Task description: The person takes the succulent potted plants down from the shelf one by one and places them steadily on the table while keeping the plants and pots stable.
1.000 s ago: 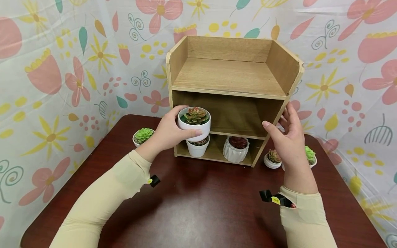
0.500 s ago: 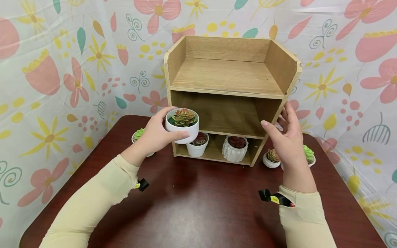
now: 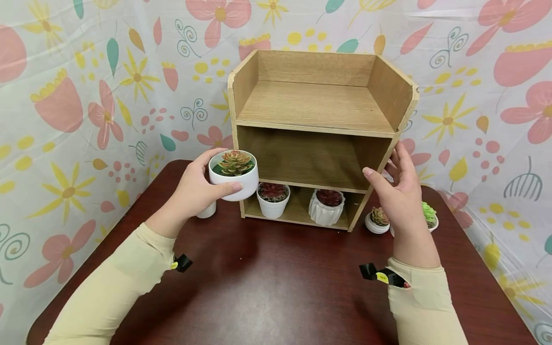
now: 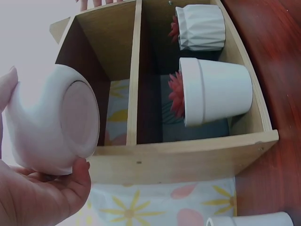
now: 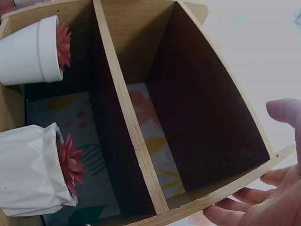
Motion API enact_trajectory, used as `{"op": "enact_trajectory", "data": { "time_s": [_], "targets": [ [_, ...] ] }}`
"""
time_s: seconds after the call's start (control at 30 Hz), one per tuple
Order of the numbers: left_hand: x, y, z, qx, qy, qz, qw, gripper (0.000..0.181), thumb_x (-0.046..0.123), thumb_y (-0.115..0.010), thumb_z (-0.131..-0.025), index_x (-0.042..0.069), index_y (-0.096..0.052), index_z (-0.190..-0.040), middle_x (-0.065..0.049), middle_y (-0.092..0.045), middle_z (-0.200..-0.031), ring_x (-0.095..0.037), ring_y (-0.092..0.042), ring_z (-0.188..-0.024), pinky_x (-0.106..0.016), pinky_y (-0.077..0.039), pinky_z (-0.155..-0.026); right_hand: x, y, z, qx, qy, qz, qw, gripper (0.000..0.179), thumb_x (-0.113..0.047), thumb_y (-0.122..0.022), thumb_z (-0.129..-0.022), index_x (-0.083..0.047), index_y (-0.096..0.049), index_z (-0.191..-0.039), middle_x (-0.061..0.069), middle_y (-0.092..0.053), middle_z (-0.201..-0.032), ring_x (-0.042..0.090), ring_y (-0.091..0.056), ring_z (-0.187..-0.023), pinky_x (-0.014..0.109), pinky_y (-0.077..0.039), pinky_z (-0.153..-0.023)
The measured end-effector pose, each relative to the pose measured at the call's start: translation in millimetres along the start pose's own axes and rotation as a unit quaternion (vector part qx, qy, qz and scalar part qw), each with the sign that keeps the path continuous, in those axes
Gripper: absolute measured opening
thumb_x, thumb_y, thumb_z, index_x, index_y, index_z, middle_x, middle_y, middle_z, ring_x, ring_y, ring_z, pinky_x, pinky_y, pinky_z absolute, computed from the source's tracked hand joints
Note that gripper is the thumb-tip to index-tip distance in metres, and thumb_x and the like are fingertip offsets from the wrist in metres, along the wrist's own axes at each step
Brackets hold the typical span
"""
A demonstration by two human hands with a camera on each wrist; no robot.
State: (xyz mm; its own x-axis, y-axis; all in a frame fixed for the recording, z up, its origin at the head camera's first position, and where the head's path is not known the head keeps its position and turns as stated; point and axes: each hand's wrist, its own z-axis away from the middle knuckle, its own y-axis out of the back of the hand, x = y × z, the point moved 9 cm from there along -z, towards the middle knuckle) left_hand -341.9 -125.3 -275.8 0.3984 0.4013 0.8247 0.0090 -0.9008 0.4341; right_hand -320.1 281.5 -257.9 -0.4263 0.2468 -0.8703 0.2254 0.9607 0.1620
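While left hand (image 3: 196, 189) grips white pot with succulent (image 3: 234, 173), I see pot held in air, just left of wooden shelf (image 3: 319, 129), outside it. Right hand (image 3: 398, 191) relaxed, fingers straight, beside shelf right edge; touching or not, I cannot tell. Bottom compartment holds smooth white pot (image 3: 273, 199) and ribbed white pot (image 3: 327, 206), both with red plants.

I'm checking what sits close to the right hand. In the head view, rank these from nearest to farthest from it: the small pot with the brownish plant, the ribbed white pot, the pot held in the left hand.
From the right hand:
1. Small pot with the brownish plant, on the table beside it, right of the shelf.
2. Ribbed white pot, bottom shelf, right side.
3. Held pot, off the shelf's left edge.
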Motion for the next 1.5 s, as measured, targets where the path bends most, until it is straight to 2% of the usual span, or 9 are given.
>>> {"op": "enact_trajectory", "data": {
  "time_s": [0.3, 0.53, 0.7, 1.03, 1.23, 1.33, 1.5],
  "targets": [
    [-10.3, 23.3, 7.9, 0.027, -0.008, 0.017, 0.9995, 0.076, 0.021, -0.09, -0.079, 0.02, -0.054, -0.146, -0.004, -0.068, -0.127, -0.012, -0.065, -0.107, -0.02, -0.052, -0.089, -1, -1, 0.1, 0.0, 0.005, -0.011, 0.9999, 0.08, -0.013, -0.073, -0.094, -0.031, -0.032, -0.161, 0.012, -0.04, -0.163, 0.035, -0.044, -0.144, 0.019, -0.044, -0.098],
    [-23.7, 41.8, 15.1, 0.044, 0.014, 0.023, 0.9986, 0.075, 0.021, -0.089, -0.08, 0.021, -0.053, -0.146, 0.0, -0.065, -0.127, -0.01, -0.066, -0.106, -0.018, -0.054, -0.086, -1, -1, -0.2, -0.004, 0.001, -0.003, 1.0, 0.08, -0.016, -0.073, -0.094, -0.033, -0.031, -0.161, 0.009, -0.038, -0.164, 0.034, -0.044, -0.144, 0.02, -0.044, -0.099],
    [-34.5, 53.7, 22.3, 0.058, 0.026, 0.006, 0.998, 0.077, 0.021, -0.088, -0.081, 0.019, -0.051, -0.149, 0.0, -0.064, -0.128, -0.006, -0.065, -0.104, -0.015, -0.052, -0.085, -1, -2, -0.9, -0.003, -0.004, -0.005, 1.0, 0.081, -0.016, -0.073, -0.094, -0.033, -0.031, -0.161, 0.009, -0.038, -0.165, 0.033, -0.043, -0.144, 0.022, -0.044, -0.1],
    [-57.6, 79.2, 35.9, 0.085, 0.057, -0.016, 0.9947, 0.075, 0.022, -0.086, -0.084, 0.017, -0.051, -0.149, 0.011, -0.063, -0.12, -0.003, -0.064, -0.098, -0.014, -0.053, -0.078, 1, -1, -0.4, 0.002, -0.003, 0.001, 1.0, 0.08, -0.016, -0.073, -0.094, -0.033, -0.031, -0.161, 0.009, -0.039, -0.163, 0.032, -0.045, -0.143, 0.026, -0.043, -0.103],
    [-77.0, 96.7, 40.5, 0.099, 0.079, -0.032, 0.9915, 0.075, 0.024, -0.086, -0.085, 0.017, -0.049, -0.151, 0.016, -0.063, -0.115, -0.002, -0.062, -0.097, -0.013, -0.052, -0.076, 2, -1, -0.3, 0.002, -0.006, 0.009, 0.9999, 0.081, -0.018, -0.073, -0.094, -0.034, -0.03, -0.161, 0.008, -0.039, -0.164, 0.031, -0.044, -0.144, 0.028, -0.042, -0.106],
    [-86.6, 105.8, 42.7, 0.102, 0.097, -0.05, 0.9887, 0.081, 0.028, -0.085, -0.086, 0.019, -0.044, -0.156, 0.01, -0.062, -0.119, 0.0, -0.06, -0.096, -0.012, -0.051, -0.075, 2, 0, -0.1, 0.003, -0.008, 0.008, 0.9999, 0.081, -0.017, -0.073, -0.094, -0.034, -0.03, -0.161, 0.008, -0.039, -0.164, 0.032, -0.044, -0.144, 0.029, -0.042, -0.106],
    [-96.6, 118.3, 47.9, 0.103, 0.121, -0.088, 0.9833, 0.092, 0.036, -0.082, -0.087, 0.02, -0.032, -0.163, -0.015, -0.058, -0.139, 0.004, -0.054, -0.098, -0.007, -0.047, -0.074, 2, 0, -0.1, 0.001, -0.008, 0.009, 0.9999, 0.081, -0.017, -0.073, -0.094, -0.034, -0.03, -0.161, 0.008, -0.039, -0.164, 0.032, -0.043, -0.145, 0.028, -0.042, -0.106]
  ]
}}
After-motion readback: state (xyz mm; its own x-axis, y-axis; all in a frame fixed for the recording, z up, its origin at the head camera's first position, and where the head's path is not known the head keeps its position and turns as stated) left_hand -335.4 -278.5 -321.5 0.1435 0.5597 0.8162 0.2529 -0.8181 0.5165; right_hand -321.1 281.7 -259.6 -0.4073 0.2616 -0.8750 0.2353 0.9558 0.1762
